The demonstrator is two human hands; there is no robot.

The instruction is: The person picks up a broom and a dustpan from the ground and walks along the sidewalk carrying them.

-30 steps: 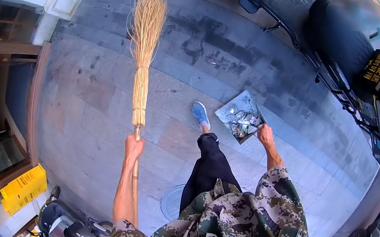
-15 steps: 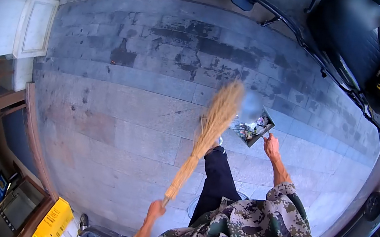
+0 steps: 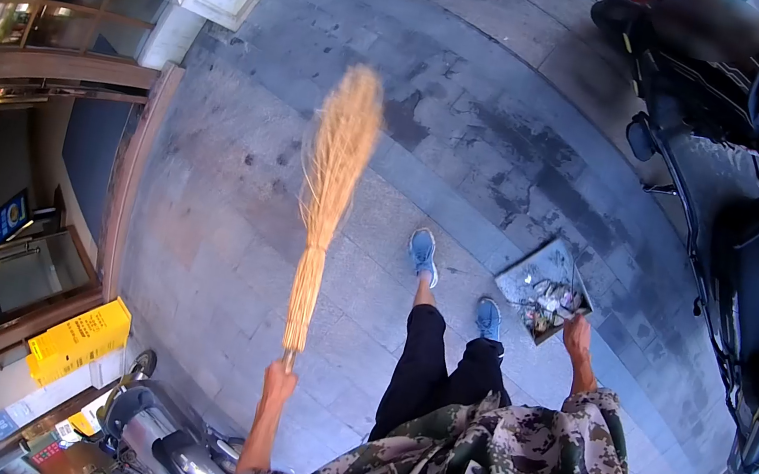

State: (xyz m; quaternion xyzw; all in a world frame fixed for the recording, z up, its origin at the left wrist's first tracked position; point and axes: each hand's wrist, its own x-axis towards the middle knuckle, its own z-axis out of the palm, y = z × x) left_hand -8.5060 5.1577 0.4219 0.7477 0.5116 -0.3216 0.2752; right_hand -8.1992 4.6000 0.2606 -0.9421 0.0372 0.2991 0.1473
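Note:
A long straw broom (image 3: 326, 197) points forward from my left hand (image 3: 279, 382), whose fingers are wrapped round its handle. The bristle end is slightly blurred, and I cannot tell whether it touches the paving. My right hand (image 3: 575, 335) is closed at the near edge of a metal dustpan (image 3: 528, 271); the part it grips is mostly hidden. Mixed litter (image 3: 551, 303) lies in the dustpan, bunched toward the hand side. Two blue shoes (image 3: 422, 253) stand on the ground between the broom and the dustpan.
Parked two-wheelers (image 3: 707, 224) line the right side. At the left is a shop doorway with a wooden frame (image 3: 133, 183) and a yellow box (image 3: 80, 342). A scooter (image 3: 171, 439) stands at the lower left. Grey stone paving (image 3: 226, 241) has dark wet-looking patches.
The view has turned and moved along the paving. The broom has swung to the left and now points straighter ahead. Both shoes now show. The dustpan stays in my right hand.

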